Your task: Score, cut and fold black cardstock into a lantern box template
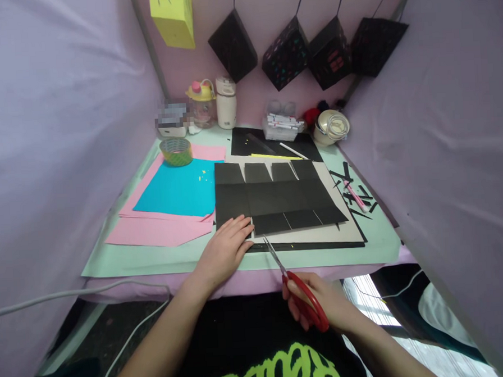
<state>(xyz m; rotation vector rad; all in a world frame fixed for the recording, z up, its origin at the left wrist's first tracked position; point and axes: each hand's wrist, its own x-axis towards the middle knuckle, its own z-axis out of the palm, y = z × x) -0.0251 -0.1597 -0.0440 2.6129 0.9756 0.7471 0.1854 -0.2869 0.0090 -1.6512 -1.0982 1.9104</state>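
Note:
A sheet of black cardstock [272, 196] lies on the table, creased across, with notches cut along its far edge and slits along its near edge. My left hand [229, 246] rests flat on the sheet's near left corner, fingers stretched out. Red-handled scissors [308, 298] are in my right hand [320, 297], below the table's front edge. Their blades point up and left, with the tips slightly parted near the sheet's near edge. A pale board [346, 231] and more black sheets lie under the cardstock.
Pink and blue paper [175, 189] lies at left, with a tape roll [176, 152] behind. Black strips and a pink craft knife [356, 196] lie at right. Bottles, a box of markers [282, 122] and a lidded container [331, 127] line the back. Paper boxes [286, 54] hang above.

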